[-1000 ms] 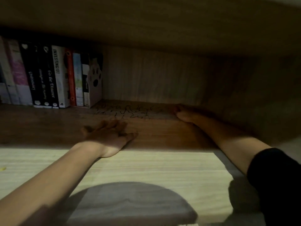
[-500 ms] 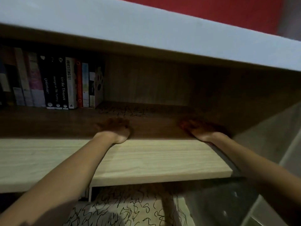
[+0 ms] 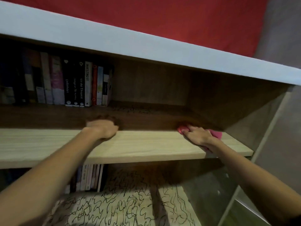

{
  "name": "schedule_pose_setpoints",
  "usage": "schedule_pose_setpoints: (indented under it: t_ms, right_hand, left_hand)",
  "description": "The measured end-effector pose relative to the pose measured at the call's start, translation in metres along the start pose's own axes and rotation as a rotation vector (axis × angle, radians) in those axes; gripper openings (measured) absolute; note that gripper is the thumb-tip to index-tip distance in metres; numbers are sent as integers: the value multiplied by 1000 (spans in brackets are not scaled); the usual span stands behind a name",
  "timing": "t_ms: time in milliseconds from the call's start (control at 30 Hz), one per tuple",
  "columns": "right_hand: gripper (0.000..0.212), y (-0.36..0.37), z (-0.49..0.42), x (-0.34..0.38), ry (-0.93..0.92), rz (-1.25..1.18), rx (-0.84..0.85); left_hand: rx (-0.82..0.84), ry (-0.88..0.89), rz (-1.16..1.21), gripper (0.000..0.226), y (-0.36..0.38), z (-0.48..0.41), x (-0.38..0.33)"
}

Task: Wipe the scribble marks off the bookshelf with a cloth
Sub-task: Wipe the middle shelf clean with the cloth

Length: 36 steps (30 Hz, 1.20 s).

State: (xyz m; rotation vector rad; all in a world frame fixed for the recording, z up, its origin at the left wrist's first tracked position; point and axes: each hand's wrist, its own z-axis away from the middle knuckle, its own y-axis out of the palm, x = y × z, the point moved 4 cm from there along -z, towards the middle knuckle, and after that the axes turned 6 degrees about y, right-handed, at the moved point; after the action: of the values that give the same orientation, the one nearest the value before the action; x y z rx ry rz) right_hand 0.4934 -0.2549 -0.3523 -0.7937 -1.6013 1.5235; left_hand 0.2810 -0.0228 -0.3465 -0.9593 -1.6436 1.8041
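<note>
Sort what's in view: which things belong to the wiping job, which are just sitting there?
Job: pink cloth under right hand; left hand on upper shelf; faint scribble marks there; dense scribbles on lower shelf.
Just there: upper books; lower books; red wall.

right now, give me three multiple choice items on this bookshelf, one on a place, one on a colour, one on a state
1. Where is the cloth? A on the floor; B on the top board; C near the right end of the upper shelf
2. What colour is it? A pink; B blue; C white
3. The scribble marks on the lower shelf are: A wiped off; B still there; C covered by paper
Answers: 1 C, it lies under the right hand on that board; 2 A, pink shows on either side of the hand; 3 B, black lines cover the board.
</note>
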Motion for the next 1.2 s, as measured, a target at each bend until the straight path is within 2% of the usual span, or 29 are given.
schedule_pose_setpoints:
  t_ms: [67, 100, 267, 333, 400, 467, 567, 633, 733, 867, 967, 1033, 1100, 1200]
  right_hand:
    - [54, 6, -8, 32, 62, 5, -4]
    - [57, 10, -6, 57, 37, 5, 13]
    - [56, 29, 50, 185, -406, 23, 55]
    - [54, 33, 70, 186, -554, 2, 68]
    - [57, 32, 73, 161, -616, -47, 94]
    - [63, 23, 57, 120, -460, -91, 98]
    - [63, 12, 19, 66, -22, -55, 7]
    - [64, 9, 5, 72, 111, -73, -14]
    - [55, 14, 6, 123, 79, -200, 54]
    - [58, 26, 29, 184, -197, -32, 47]
    - [53, 34, 53, 181, -444, 7, 54]
    - [51, 30, 62, 157, -517, -50, 87]
    - [51, 22, 53, 125, -441, -102, 98]
    - [53, 15, 28, 90, -169, -80, 33]
  left_hand:
    - [-10, -88, -36, 56, -2, 11, 44]
    - [-14, -125, -48, 59, -2, 16, 62]
    - [-16, -147, -15, 68, 10, 16, 90]
    - [-8, -131, -7, 68, 11, 14, 90]
    - [-14, -122, -2, 68, 11, 13, 92]
    - [-9, -116, -5, 67, 11, 15, 93]
    - [-24, -97, -14, 64, 11, 16, 89]
    - [-32, -92, -17, 62, 11, 16, 87]
    - [-20, -76, -26, 61, 12, 18, 84]
    - [2, -63, -41, 61, 11, 20, 86]
    - [18, -50, -40, 60, 12, 22, 86]
    - [21, -46, -40, 60, 12, 21, 86]
    - [16, -52, -32, 60, 11, 21, 86]
    - [36, -50, -48, 60, 11, 23, 84]
